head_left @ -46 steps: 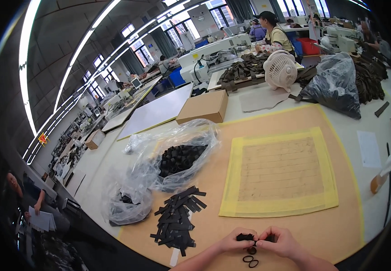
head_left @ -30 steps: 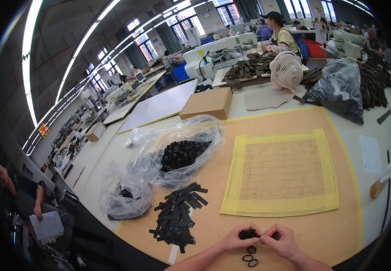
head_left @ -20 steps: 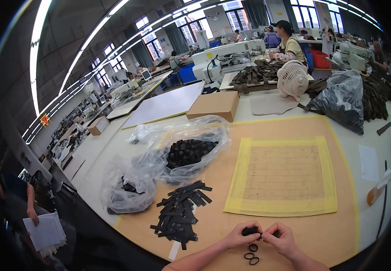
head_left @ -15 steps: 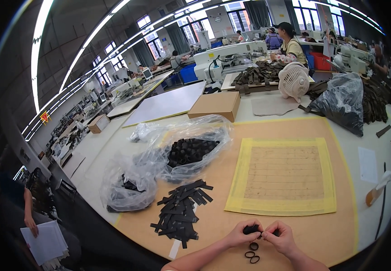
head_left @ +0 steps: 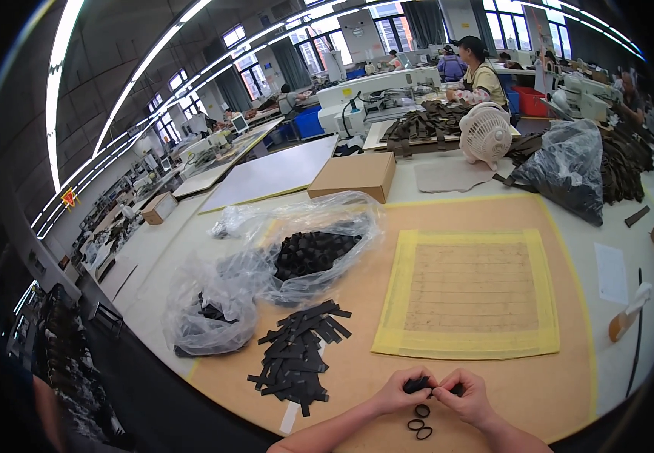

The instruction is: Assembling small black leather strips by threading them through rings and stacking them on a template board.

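Low in the picture, my left hand (head_left: 401, 392) and my right hand (head_left: 466, 398) meet with fingertips pinched together. Between them is a black fabric strip (head_left: 416, 385), partly covered by the fingers; a dark piece also shows inside my right hand. Both hands are closed. Just below them lie three small black rings (head_left: 422, 411) on the tan board (head_left: 357, 370). To the left is a loose pile of flat black strips (head_left: 296, 362). Beyond it, an opened clear plastic bag (head_left: 368, 234) holds many short black loops (head_left: 315, 255).
A yellow-taped panel (head_left: 387, 302) lies ahead of my hands. A second clear bag (head_left: 183, 325) stands left. Farther back are a cardboard box (head_left: 353, 175), a fan (head_left: 485, 136), a bag of dark pieces (head_left: 568, 174) and a co-worker (head_left: 481, 79). A bottle (head_left: 625, 325) lies right.
My hands keep the same pinch on the strip, with hardly any movement. The view has shifted slightly. At far left, the person with white papers has mostly left the picture; a blurred arm remains.
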The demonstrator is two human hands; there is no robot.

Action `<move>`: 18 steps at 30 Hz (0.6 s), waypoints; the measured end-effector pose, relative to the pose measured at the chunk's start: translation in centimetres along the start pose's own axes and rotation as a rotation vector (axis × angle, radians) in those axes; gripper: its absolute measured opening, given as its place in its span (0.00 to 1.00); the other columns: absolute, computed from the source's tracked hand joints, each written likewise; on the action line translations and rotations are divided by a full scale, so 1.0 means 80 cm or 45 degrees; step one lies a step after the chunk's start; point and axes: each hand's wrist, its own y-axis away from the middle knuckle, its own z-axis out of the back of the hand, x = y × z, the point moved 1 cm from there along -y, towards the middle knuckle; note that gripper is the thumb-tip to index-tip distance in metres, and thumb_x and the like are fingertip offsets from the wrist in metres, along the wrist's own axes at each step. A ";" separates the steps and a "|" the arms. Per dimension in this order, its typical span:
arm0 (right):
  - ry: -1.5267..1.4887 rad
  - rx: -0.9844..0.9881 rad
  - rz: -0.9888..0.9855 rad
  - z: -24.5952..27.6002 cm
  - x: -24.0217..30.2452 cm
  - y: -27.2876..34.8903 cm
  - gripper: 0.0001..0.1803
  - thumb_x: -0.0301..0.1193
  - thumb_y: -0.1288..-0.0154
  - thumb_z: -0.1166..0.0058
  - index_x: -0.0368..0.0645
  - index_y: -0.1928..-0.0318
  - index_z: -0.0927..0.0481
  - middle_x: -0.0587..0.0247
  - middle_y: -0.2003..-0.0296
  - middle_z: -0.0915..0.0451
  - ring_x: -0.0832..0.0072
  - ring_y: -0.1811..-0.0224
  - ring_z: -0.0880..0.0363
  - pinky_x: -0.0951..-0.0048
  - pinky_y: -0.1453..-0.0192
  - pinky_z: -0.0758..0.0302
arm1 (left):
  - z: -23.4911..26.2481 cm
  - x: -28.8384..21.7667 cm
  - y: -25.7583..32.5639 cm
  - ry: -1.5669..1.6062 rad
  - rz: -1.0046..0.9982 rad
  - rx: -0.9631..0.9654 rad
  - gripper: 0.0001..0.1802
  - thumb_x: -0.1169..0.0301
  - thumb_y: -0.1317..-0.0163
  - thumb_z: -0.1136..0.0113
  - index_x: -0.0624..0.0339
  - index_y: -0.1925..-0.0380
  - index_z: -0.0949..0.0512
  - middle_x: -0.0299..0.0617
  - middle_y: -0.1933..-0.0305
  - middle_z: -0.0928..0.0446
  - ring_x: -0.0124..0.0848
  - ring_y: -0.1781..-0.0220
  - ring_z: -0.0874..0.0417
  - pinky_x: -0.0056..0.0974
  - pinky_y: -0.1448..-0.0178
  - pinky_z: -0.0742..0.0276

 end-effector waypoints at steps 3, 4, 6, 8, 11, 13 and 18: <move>0.011 0.011 -0.022 0.002 -0.002 0.000 0.09 0.24 0.41 0.34 0.39 0.70 0.24 0.68 0.73 0.19 0.87 0.71 0.24 0.83 0.66 0.25 | 0.000 0.000 -0.001 0.007 0.038 -0.001 0.07 0.77 0.39 0.41 0.63 0.60 0.22 0.34 0.64 0.23 0.19 0.63 0.24 0.27 0.58 0.28; 0.017 0.010 -0.021 0.003 -0.003 0.001 0.08 0.24 0.41 0.34 0.39 0.70 0.23 0.68 0.73 0.19 0.87 0.71 0.24 0.82 0.66 0.25 | -0.001 0.000 -0.001 0.008 0.041 0.001 0.07 0.77 0.39 0.41 0.63 0.60 0.22 0.34 0.64 0.23 0.19 0.63 0.24 0.27 0.58 0.28; 0.041 0.008 -0.019 0.004 0.000 0.001 0.08 0.24 0.41 0.34 0.39 0.70 0.23 0.67 0.72 0.19 0.86 0.71 0.23 0.82 0.65 0.24 | -0.001 -0.002 -0.002 -0.039 0.009 0.006 0.07 0.77 0.39 0.41 0.63 0.60 0.22 0.34 0.64 0.23 0.20 0.63 0.24 0.27 0.58 0.29; 0.065 0.010 -0.017 0.004 0.001 0.001 0.08 0.24 0.41 0.34 0.38 0.70 0.23 0.67 0.72 0.19 0.86 0.71 0.23 0.82 0.65 0.24 | -0.001 -0.001 -0.002 -0.036 0.011 0.006 0.07 0.77 0.39 0.41 0.63 0.60 0.22 0.34 0.64 0.23 0.20 0.62 0.24 0.27 0.58 0.29; 0.081 0.011 -0.022 0.004 0.001 0.000 0.08 0.24 0.41 0.35 0.38 0.70 0.23 0.66 0.72 0.18 0.85 0.70 0.22 0.82 0.65 0.24 | 0.000 -0.001 -0.002 -0.055 0.000 0.001 0.07 0.77 0.40 0.40 0.63 0.60 0.22 0.34 0.64 0.23 0.20 0.62 0.24 0.27 0.57 0.29; 0.105 0.010 -0.012 0.004 0.002 -0.001 0.08 0.24 0.41 0.35 0.38 0.70 0.23 0.66 0.72 0.18 0.85 0.70 0.22 0.82 0.65 0.24 | 0.000 -0.001 -0.002 -0.075 -0.010 -0.004 0.07 0.77 0.40 0.40 0.63 0.60 0.22 0.34 0.64 0.23 0.20 0.62 0.24 0.27 0.57 0.29; 0.080 0.001 0.002 0.001 0.000 -0.002 0.08 0.24 0.41 0.35 0.38 0.70 0.23 0.66 0.72 0.18 0.86 0.70 0.23 0.82 0.65 0.24 | 0.000 -0.004 -0.001 -0.079 -0.010 -0.025 0.08 0.76 0.40 0.39 0.62 0.60 0.22 0.34 0.65 0.23 0.20 0.63 0.25 0.27 0.58 0.29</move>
